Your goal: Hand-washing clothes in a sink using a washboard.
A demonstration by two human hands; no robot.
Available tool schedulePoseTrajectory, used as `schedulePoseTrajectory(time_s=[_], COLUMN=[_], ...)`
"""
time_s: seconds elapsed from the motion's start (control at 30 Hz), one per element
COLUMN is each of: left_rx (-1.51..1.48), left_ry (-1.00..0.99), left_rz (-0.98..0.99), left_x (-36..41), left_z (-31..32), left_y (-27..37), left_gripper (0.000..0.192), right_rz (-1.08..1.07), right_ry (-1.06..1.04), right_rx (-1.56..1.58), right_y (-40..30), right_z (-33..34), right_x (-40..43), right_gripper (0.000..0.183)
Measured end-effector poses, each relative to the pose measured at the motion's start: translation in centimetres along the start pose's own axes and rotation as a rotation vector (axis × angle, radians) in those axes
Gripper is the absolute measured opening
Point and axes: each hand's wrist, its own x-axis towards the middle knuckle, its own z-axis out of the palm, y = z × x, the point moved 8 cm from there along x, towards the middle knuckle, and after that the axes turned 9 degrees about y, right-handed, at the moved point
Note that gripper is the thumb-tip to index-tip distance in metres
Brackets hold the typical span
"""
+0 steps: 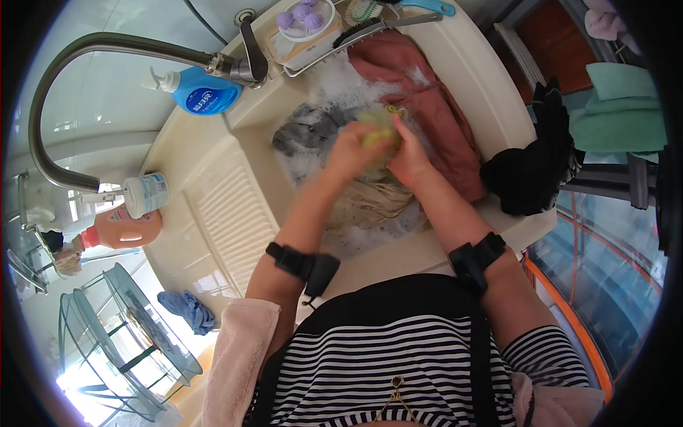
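Over the basin of a cream laundry sink (256, 176), my left hand (355, 152) and my right hand (410, 155) grip a yellow-green garment (376, 116) between them. Motion blurs the garment, so its exact kind is unclear. Below the hands, beige cloth (373, 200) lies in sudsy water (352, 82). Dark grey cloth (307, 131) floats beside my left hand. A reddish-pink garment (443, 128) drapes from the soapy water up against the basin's right side.
A ribbed washboard (229, 208) is moulded into the sink's left part. The faucet (133, 42) arches over a blue pump bottle (205, 91). Brushes (368, 29) rest on a rack at the back. Black cloth (528, 165) hangs over the right rim. An orange jug (128, 227) stands left.
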Motion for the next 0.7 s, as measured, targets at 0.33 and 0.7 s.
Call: schedulePoseTrajectory(time_s=[0.33, 0.7], left_rx=[0.266, 0.867], left_ry=[0.287, 0.326], left_rz=[0.505, 0.339], left_x=[-3.7, -1.2], left_z=[-0.6, -1.7], left_y=[8.1, -3.2], left_gripper=[0.015, 0.022], right_rz=[-0.613, -0.178], right_ry=[-0.624, 0.122], right_rx=[-0.676, -0.305], right_y=[-0.1, -1.0], right_z=[4.5, 1.2], right_x=[-3.5, -1.4], right_gripper=[0.028, 0.055])
